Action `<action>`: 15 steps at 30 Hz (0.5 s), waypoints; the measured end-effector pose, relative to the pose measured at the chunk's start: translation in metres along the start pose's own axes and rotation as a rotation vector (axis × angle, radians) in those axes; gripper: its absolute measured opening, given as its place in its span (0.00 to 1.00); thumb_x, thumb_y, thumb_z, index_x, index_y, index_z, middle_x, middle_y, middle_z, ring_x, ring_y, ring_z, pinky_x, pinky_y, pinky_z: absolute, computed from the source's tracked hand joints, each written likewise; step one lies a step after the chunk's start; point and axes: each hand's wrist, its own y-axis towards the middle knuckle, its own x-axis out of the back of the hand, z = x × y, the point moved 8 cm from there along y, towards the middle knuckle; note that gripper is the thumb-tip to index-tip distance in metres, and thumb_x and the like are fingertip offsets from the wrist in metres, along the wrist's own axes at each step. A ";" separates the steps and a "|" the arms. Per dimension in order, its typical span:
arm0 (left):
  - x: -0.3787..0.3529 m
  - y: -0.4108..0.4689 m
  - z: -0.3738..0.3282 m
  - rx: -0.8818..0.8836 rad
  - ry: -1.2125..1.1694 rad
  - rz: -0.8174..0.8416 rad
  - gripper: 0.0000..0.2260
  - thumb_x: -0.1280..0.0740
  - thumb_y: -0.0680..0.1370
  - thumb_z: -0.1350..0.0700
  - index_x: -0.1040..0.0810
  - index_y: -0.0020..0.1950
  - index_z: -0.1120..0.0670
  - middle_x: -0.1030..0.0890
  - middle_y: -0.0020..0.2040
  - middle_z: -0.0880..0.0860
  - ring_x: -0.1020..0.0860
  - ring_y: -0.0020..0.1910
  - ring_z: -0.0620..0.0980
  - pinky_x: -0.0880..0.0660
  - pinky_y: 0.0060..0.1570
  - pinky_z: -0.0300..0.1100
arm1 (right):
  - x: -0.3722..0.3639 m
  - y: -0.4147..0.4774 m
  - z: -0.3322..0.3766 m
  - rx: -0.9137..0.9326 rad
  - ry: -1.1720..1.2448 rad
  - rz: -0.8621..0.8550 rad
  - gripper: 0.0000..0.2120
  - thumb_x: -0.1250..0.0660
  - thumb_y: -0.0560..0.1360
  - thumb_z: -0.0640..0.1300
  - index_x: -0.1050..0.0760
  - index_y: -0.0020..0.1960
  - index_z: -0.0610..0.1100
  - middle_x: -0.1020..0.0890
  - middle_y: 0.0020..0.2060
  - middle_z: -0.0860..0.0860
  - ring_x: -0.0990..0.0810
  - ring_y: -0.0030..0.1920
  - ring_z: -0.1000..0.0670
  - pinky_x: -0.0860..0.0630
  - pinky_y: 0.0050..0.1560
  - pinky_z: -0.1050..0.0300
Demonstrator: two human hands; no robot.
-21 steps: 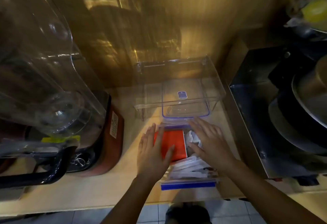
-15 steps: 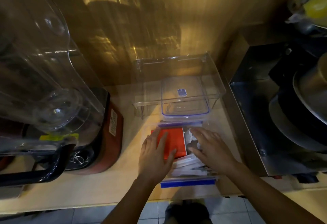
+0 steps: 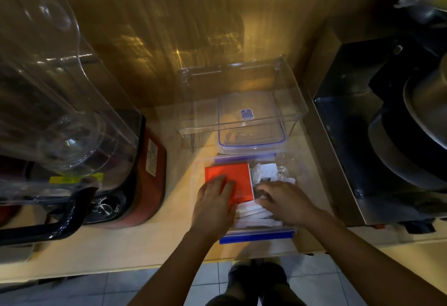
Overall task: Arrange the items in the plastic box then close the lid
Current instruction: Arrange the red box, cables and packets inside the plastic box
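A clear plastic box [image 3: 301, 172] with blue clips stands open on the counter near its front edge. Inside lie an orange-red flat packet [image 3: 238, 175] on the left, crumpled white paper [image 3: 264, 172] at the back right and white sachets [image 3: 254, 213] at the front. My left hand [image 3: 214, 203] rests flat on the orange packet's near left corner. My right hand [image 3: 285, 203] lies fingers-down over the sachets and paper, gripping nothing that I can see. The box's clear lid [image 3: 251, 124], rimmed in blue, lies just behind the box.
A clear acrylic rack [image 3: 242, 75] stands over the lid at the back. A red blender base [image 3: 145, 180] with a big clear jug [image 3: 48, 88] fills the left. A metal stove [image 3: 350, 160] with dark pans borders the right. The counter edge runs just below the box.
Both hands have drawn back toward the box's near end, uncovering more of the orange packet and the white paper.
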 end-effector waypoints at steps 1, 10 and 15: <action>0.000 0.001 0.001 0.024 0.008 -0.003 0.25 0.39 0.77 0.47 0.42 0.72 0.50 0.42 0.76 0.55 0.44 0.75 0.55 0.47 0.74 0.55 | -0.001 0.001 0.000 -0.008 -0.010 0.009 0.13 0.40 0.75 0.53 0.25 0.55 0.48 0.18 0.49 0.51 0.21 0.46 0.52 0.23 0.46 0.53; 0.005 0.004 0.007 0.202 -0.309 -0.040 0.26 0.32 0.75 0.50 0.37 0.69 0.53 0.41 0.75 0.55 0.40 0.72 0.57 0.32 0.65 0.50 | -0.007 0.010 0.008 -0.041 0.093 0.026 0.15 0.38 0.75 0.54 0.24 0.55 0.46 0.17 0.50 0.48 0.20 0.47 0.50 0.23 0.49 0.53; 0.009 0.001 0.008 0.214 -0.320 -0.055 0.22 0.32 0.75 0.53 0.33 0.66 0.55 0.36 0.73 0.56 0.36 0.69 0.56 0.32 0.65 0.48 | -0.009 0.015 0.000 -0.087 0.132 0.042 0.15 0.36 0.74 0.52 0.24 0.57 0.44 0.16 0.49 0.47 0.19 0.47 0.49 0.22 0.51 0.50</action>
